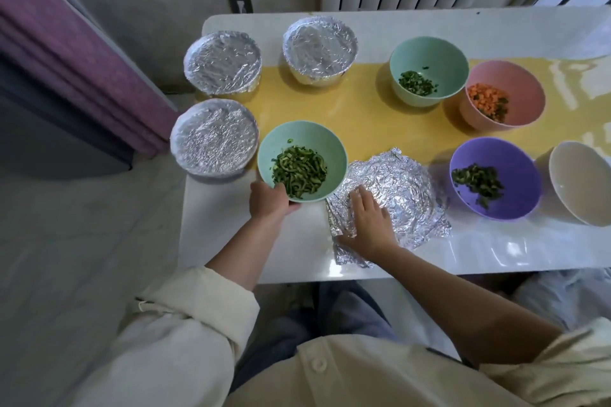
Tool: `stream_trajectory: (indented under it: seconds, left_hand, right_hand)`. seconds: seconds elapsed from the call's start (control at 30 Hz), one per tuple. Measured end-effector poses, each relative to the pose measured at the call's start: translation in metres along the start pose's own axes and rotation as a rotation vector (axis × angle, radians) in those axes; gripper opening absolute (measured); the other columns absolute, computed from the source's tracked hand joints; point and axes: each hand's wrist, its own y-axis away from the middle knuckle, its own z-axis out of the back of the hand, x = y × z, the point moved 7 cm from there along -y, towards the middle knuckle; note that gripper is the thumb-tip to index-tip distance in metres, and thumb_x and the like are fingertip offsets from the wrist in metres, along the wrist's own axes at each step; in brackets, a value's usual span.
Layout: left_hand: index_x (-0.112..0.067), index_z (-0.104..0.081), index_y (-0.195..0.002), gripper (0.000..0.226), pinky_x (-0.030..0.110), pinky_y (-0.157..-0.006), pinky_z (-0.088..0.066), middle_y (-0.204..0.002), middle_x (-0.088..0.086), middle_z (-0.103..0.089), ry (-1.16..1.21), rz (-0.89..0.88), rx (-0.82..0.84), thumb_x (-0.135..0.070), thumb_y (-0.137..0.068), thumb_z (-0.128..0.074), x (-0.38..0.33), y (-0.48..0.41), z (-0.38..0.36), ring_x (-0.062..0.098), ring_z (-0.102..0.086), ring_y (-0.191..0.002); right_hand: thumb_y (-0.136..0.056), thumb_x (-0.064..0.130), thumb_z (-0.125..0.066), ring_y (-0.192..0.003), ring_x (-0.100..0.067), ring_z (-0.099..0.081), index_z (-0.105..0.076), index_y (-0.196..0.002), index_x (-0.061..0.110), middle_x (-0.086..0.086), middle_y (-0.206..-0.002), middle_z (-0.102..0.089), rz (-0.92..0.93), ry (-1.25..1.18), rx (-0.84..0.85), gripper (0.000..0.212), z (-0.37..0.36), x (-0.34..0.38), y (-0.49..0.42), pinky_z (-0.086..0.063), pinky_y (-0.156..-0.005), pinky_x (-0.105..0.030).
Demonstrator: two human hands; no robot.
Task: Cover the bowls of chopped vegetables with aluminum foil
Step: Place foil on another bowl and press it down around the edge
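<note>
Foil sheet (401, 187) near front table edge (446, 273)

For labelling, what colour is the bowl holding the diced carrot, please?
The bowl is pink; head view shows it best.

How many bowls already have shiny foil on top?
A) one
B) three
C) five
B: foil wraps only the back-left bowl, the back-middle bowl and the front-left bowl.

White table (231, 241) — yellow runner (363, 116), covered and open bowls (429, 53), crumpled foil sheet (406, 182).
</note>
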Motion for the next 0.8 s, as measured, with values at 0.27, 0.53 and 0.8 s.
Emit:
stream_trajectory:
  seconds: [0.27,0.53,0.8]
  left_hand:
    - [0.004,-0.049,-0.130,0.037,0.029,-0.054,-0.060,-0.132,0.018,-0.054,-0.006,0.021,0.036,-0.001,-0.093,-0.043,0.032,0.003,0.031,0.034,-0.070,-0.088]
    - [0.004,-0.046,-0.128,0.035,0.028,-0.052,-0.060,-0.133,0.020,-0.052,0.013,0.022,0.029,-0.001,-0.094,-0.044,0.055,0.011,0.050,0.036,-0.068,-0.098]
    - [0.001,-0.046,-0.126,0.029,0.028,-0.059,-0.062,-0.114,0.025,-0.064,-0.031,0.073,0.149,-0.005,-0.098,-0.044,0.067,0.018,0.053,0.028,-0.071,-0.070]
  right_hand:
    - [-0.088,0.021,-0.059,-0.147,-0.026,-0.014,-0.014,-0.153,0.010,-0.006,-0.162,-0.006,0.035,-0.004,-0.071,0.080,-0.001,-0.004,0.011,-0.019,-0.119,-0.044]
    - [-0.082,0.026,-0.068,-0.140,-0.035,-0.029,-0.054,-0.130,0.025,-0.012,-0.158,-0.019,0.151,-0.093,-0.100,0.051,-0.005,-0.003,0.035,-0.024,-0.113,-0.051]
    - [-0.082,0.004,-0.066,-0.107,-0.033,-0.062,-0.067,-0.098,0.012,-0.015,-0.132,-0.055,0.189,-0.186,-0.190,0.018,-0.003,-0.002,0.040,-0.051,-0.086,-0.038]
